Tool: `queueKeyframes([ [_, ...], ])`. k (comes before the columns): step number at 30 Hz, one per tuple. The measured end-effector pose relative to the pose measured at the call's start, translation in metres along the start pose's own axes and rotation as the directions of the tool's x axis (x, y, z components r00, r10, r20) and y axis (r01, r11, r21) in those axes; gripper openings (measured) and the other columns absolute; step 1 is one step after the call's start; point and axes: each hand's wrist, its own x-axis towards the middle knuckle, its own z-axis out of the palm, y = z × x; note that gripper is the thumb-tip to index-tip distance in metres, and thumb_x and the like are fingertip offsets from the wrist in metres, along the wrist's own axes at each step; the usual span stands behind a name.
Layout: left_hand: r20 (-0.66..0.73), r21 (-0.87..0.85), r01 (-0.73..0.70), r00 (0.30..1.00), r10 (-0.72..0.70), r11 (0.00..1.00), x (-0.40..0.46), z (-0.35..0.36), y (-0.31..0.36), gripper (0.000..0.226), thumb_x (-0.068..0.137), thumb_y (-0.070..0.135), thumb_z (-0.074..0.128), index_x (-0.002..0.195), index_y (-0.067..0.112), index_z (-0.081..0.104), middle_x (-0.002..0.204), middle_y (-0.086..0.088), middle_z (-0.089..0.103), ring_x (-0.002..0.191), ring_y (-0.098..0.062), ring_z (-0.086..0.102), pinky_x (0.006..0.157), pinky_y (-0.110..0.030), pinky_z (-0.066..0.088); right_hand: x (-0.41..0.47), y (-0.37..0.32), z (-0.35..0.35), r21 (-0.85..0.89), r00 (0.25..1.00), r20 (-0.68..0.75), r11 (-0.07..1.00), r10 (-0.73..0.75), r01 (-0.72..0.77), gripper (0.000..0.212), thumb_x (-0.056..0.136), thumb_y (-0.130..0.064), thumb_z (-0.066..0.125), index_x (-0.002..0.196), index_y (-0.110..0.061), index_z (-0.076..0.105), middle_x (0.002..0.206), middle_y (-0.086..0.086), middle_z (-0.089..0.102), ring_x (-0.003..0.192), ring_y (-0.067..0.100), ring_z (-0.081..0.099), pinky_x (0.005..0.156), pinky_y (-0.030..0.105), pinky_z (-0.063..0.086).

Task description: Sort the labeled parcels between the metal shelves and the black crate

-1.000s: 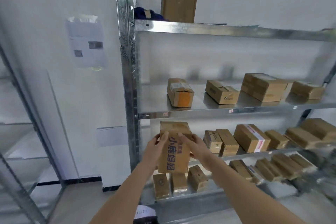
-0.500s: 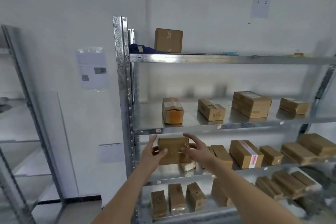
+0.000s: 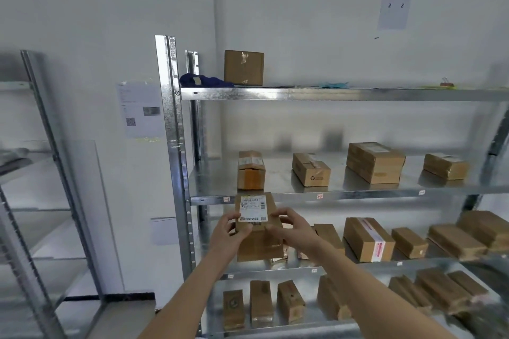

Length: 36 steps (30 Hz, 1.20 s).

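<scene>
Both hands (image 3: 228, 231) grip a white-labeled brown parcel (image 3: 257, 228).

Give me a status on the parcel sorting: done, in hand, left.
Done: many parcels already sit on the metal shelves. In hand: the left hand and right hand hold a labeled parcel in front of the shelves, label up. Left: shelving it; the black crate is out of view, so the remainder is unknown.

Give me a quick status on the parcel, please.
Both hands, left hand and right hand, hold labeled parcel. Label faces up. At second-shelf edge. Orange-ended box sits just beyond.
</scene>
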Motion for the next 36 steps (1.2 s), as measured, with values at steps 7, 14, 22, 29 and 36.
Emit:
queueKeyframes([
  [7,0.048,0.117,-0.013,0.999,0.007,0.993,0.003,0.012,-0.018,0.064,0.082,0.028,0.08,0.139,0.036,0.052,0.133,0.014,0.059,0.123,-0.012,0.054,0.105,-0.042,0.049,0.0,0.024,-0.01,-0.082,0.992,0.123,0.997,0.022,-0.012,0.058,0.095,-0.025,0.073,0.148,-0.029,0.05,0.133,-0.013,0.052,0.12,0.011,0.052,0.084,0.016,0.053],
  [14,0.077,0.154,0.065,0.994,-0.077,0.986,0.02,0.02,-0.061,0.074,0.078,0.03,0.083,0.142,0.035,0.048,0.134,0.013,0.059,0.124,-0.014,0.056,0.103,-0.043,0.05,0.029,0.065,-0.007,-0.093,0.978,0.197,0.994,0.066,-0.048,0.063,0.094,-0.018,0.073,0.15,-0.028,0.047,0.137,-0.007,0.054,0.122,0.012,0.053,0.079,0.017,0.055],
  [22,0.088,0.173,0.186,0.975,-0.203,0.967,0.079,0.033,-0.136,0.077,0.08,0.025,0.082,0.145,0.031,0.043,0.138,0.011,0.053,0.129,-0.016,0.049,0.11,-0.042,0.043,0.099,0.147,0.014,-0.179,0.967,0.21,0.978,0.147,-0.11,0.074,0.088,-0.034,0.078,0.153,-0.033,0.044,0.149,-0.007,0.051,0.136,0.019,0.049,0.112,0.043,0.047],
  [29,0.115,0.192,0.236,0.959,-0.26,0.953,0.147,0.034,-0.218,0.082,0.061,0.052,0.089,0.133,0.043,0.051,0.128,0.019,0.06,0.123,-0.013,0.055,0.107,-0.042,0.044,0.174,0.216,0.039,-0.249,0.949,0.246,0.959,0.195,-0.133,0.065,0.094,-0.014,0.074,0.15,-0.026,0.044,0.136,-0.013,0.051,0.132,0.009,0.046,0.111,0.021,0.038],
  [36,0.099,0.256,0.284,0.943,-0.318,0.924,0.211,0.034,-0.287,0.081,0.07,0.038,0.087,0.14,0.034,0.048,0.131,0.013,0.061,0.119,-0.012,0.059,0.104,-0.038,0.049,0.241,0.277,0.07,-0.281,0.929,0.227,0.933,0.292,-0.224,0.074,0.093,-0.013,0.073,0.156,-0.027,0.037,0.141,-0.011,0.05,0.135,0.01,0.047,0.103,0.014,0.038],
])
